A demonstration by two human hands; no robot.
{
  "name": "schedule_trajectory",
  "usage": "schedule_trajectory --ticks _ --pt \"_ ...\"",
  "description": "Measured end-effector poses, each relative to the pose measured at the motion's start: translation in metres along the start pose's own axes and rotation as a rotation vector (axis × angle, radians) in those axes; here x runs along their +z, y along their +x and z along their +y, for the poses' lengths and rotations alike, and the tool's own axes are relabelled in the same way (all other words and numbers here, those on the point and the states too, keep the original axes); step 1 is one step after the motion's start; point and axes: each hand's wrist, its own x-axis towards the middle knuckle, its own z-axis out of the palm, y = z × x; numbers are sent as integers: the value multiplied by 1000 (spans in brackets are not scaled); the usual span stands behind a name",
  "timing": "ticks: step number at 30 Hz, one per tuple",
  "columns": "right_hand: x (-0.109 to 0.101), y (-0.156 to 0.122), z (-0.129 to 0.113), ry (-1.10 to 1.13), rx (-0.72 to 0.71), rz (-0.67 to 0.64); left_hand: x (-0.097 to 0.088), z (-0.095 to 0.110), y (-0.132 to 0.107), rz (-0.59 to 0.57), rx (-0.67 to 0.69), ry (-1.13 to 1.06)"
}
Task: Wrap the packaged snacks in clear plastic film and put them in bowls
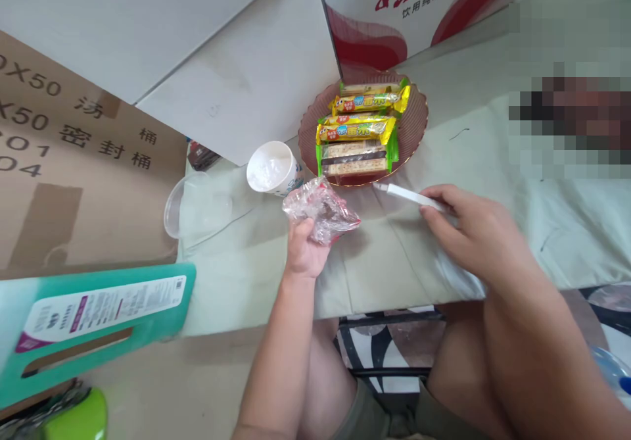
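My left hand [306, 252] is closed on a crumpled clear plastic wrapper [323, 211] with red edges, held over the cloth in front of the bowl. What lies inside the wrapper, if anything, I cannot make out. Between the thumb and fingers of my right hand [468, 233] is a slim white tool [409, 195] with a narrow pale tip; its exact kind is unclear. That tip points left, close to the front rim of a pinkish ribbed glass bowl [418, 124]. Inside the bowl lie several packaged snacks [355, 129] in yellow and green wrappers.
A white paper cup [274, 169] stands left of the bowl, and a clear plastic lid or tub [197, 206] is farther left. Cardboard boxes [98, 164] and a white-and-red carton [414, 16] border the back and left. A green carton [106, 312] sits at the left front.
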Motion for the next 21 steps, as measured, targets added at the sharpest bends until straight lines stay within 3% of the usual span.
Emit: schedule_trajectory --ticks 4,9,16,21 --pt "1 -9 -29 367 52 -178 0 -6 -4 12 66 33" --pt "26 -19 -53 677 61 -377 0 -14 -6 54 86 90" --pt "35 -18 -56 529 128 -536 -4 -6 -9 35 56 54" --pt "28 -14 -56 421 49 -656 -13 14 -15 36 63 -6"
